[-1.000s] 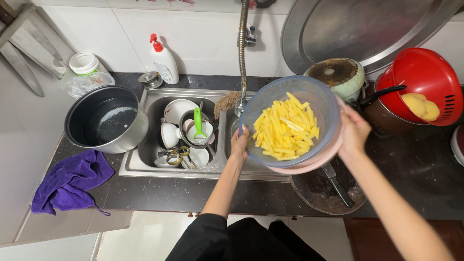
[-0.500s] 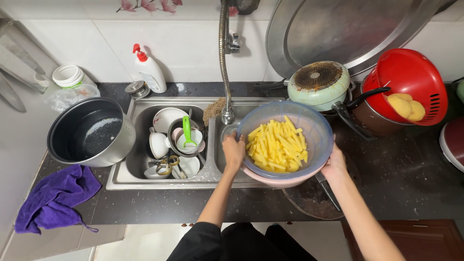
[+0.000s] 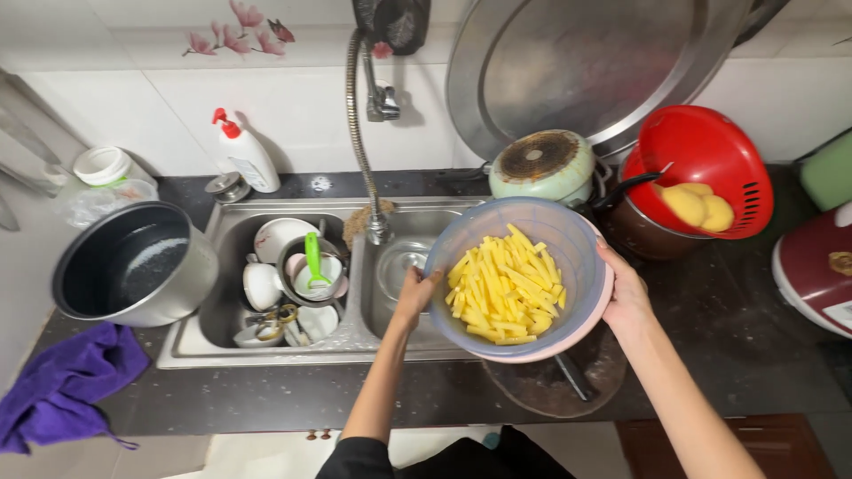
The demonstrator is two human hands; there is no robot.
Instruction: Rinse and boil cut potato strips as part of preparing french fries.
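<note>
Head view. The left hand (image 3: 415,294) is gripping the near-left rim of a translucent blue-grey colander (image 3: 519,277), fingers curled over the edge and clamped on it. The right hand (image 3: 627,293) is clasping the right rim of the same colander, palm against its outer wall. A pink bowl (image 3: 581,333) is sitting directly under the colander, its edge showing along the lower right. Yellow potato sticks (image 3: 501,297) are lying heaped inside the colander. The colander is hanging in the air over the right edge of the steel sink (image 3: 390,346), partly above the dark worktop (image 3: 728,355).

The left sink basin is holding stacked white bowls (image 3: 266,284) and a green-handled utensil (image 3: 313,257). A flexible metal tap (image 3: 359,124) is rising behind the sink divider. A white bottle with a red spray cap (image 3: 244,153) is standing at the wall, left of the tap. A black inner pot (image 3: 133,266) is resting on the worktop left of the sink, with a purple cloth (image 3: 62,386) lying just in front of it. A red colander (image 3: 701,173) holding peeled potatoes (image 3: 699,206) is sitting to the right, well apart from the hands. A pale green pot lid (image 3: 541,164) is lying just behind the held colander. A large round metal tray (image 3: 595,62) is leaning against the tiled wall.
</note>
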